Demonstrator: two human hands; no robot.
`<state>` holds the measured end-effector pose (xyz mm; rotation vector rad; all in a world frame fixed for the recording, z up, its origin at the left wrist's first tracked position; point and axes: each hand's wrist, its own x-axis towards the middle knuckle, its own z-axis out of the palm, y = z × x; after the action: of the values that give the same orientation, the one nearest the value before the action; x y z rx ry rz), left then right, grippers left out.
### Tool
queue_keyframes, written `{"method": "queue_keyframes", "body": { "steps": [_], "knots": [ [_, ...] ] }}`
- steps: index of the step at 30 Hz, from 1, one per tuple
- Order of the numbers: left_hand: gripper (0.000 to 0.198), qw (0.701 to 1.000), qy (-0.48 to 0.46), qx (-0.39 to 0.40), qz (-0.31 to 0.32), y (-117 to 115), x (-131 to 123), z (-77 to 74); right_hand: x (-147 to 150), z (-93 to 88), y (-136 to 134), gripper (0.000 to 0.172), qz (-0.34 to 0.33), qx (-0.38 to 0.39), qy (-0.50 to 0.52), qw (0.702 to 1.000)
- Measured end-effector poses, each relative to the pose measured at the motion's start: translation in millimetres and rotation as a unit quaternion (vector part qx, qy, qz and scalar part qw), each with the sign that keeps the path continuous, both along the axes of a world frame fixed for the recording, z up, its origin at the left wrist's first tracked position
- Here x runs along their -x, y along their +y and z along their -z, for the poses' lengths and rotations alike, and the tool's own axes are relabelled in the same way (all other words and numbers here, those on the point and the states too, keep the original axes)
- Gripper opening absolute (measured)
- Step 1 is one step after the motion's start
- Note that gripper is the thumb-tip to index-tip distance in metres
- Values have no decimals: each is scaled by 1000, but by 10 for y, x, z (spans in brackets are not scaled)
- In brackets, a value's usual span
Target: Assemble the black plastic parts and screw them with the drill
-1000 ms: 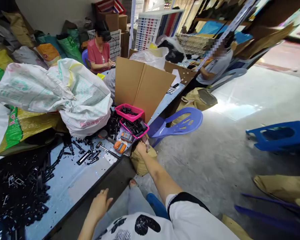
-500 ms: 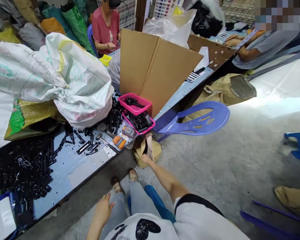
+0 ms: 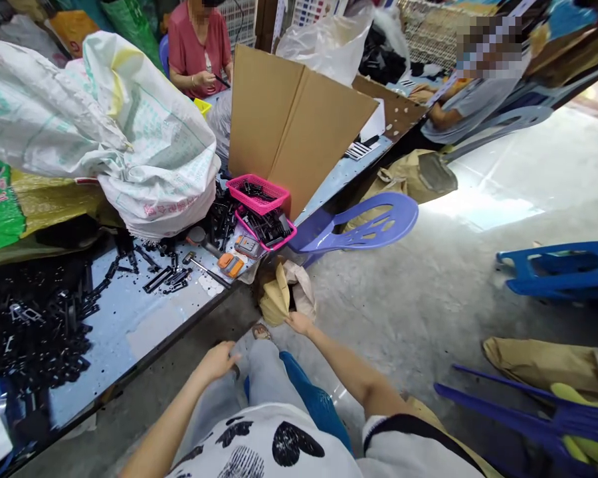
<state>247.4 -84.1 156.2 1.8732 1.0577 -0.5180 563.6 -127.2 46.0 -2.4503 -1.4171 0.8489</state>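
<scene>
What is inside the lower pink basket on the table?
Black parts show in the lower pink basket; the upper pink basket hides its far side, and whatever lies there.

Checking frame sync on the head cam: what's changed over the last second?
Right hand moved from the top of the paper bag to its near rim, which it grips; the bag's mouth gapes wider. Left hand shifted forward over the left leg. Pink baskets and hammer stayed put.
</scene>
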Motion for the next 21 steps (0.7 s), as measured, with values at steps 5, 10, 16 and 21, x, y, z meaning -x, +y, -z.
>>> {"method": "queue_keyframes", "body": {
  "steps": [5, 10, 16, 21],
  "knots": [
    [45, 999, -30, -16, -31, 439, -1074, 286, 36, 126, 128, 24, -113, 133, 30, 984],
    [61, 993, 24, -12, -112, 768, -2262, 887, -29, 343, 98, 28, -188, 159, 32, 969],
    [43, 981, 25, 16, -193, 922, -2566, 1684, -600, 462, 95, 32, -246, 104, 75, 961],
    [43, 961, -10, -20, -276, 945, -2141, 2073, -1576, 737, 350, 47, -192, -52, -2, 980]
  ]
}}
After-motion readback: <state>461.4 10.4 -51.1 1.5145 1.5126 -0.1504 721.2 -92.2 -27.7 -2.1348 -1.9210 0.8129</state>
